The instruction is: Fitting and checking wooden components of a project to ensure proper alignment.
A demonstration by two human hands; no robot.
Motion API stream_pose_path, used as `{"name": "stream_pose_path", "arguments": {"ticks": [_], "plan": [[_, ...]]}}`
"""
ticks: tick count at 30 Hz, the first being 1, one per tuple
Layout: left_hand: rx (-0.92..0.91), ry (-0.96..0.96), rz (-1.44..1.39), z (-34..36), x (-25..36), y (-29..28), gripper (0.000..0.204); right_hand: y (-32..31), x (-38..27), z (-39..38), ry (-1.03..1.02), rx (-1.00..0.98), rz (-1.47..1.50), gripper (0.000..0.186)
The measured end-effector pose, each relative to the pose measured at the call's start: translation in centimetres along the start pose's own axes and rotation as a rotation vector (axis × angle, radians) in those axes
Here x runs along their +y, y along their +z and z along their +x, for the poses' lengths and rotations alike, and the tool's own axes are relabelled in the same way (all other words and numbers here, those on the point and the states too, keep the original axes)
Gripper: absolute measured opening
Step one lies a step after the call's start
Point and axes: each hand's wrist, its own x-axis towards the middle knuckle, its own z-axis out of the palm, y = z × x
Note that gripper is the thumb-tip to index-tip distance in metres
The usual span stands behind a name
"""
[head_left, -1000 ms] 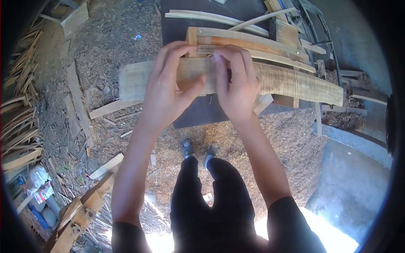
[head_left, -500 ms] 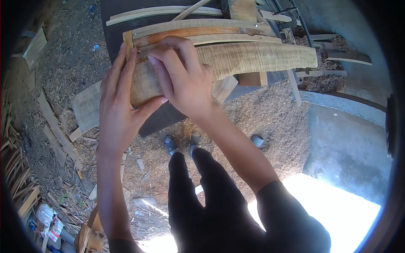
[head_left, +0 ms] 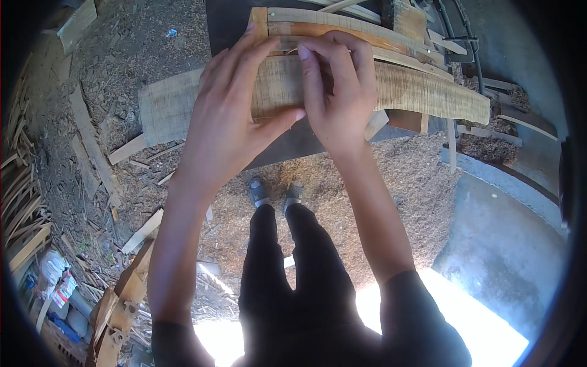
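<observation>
Scrap wood strips [head_left: 24,202] piled at 9 o'clock on the sawdust floor [head_left: 397,177]. Curved wooden plank [head_left: 422,92] runs 10 to 2 o'clock, lying across the dark table [head_left: 293,144]. Left hand [head_left: 229,122] lies flat on the plank's left-centre, fingers spread and extended, thumb hooked under the near edge. Right hand [head_left: 339,95] just beside it at 12 o'clock, touching, fingers curled together and pressing down on the plank's top face. More curved slats [head_left: 342,27] stacked behind at 12 to 1 o'clock. Shoes [head_left: 275,192] at centre.
</observation>
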Motion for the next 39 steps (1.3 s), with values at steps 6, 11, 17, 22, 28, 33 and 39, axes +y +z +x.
{"name": "stream_pose_path", "arguments": {"ticks": [6,11,17,22,28,33,39], "plan": [[0.071,0.043,-0.081,0.1,-0.7,0.5,0.039,-0.6,-0.7,0.1,-0.018,-0.105,-0.002,0.013],[0.087,0.003,-0.102,0.2,-0.7,0.7,0.027,-0.7,-0.4,0.0,-0.087,-0.120,-0.084,0.016],[0.081,-0.025,-0.110,0.1,-0.7,0.7,0.031,-0.5,-0.4,-0.1,-0.136,-0.112,-0.106,0.018],[0.096,0.004,-0.019,0.1,-0.8,0.9,0.030,-0.3,-0.3,-0.2,-0.128,-0.101,-0.083,0.019],[0.091,0.001,-0.050,0.3,-0.6,0.7,0.024,-0.3,-0.1,-0.2,-0.167,-0.078,-0.069,0.018],[0.102,0.004,-0.050,0.2,-0.8,0.9,0.021,-0.9,-0.5,-0.1,-0.198,-0.120,-0.017,0.022],[0.095,-0.003,-0.056,0.0,-0.8,0.9,0.019,-0.9,-0.6,-0.4,-0.210,-0.124,-0.013,0.022]]}}
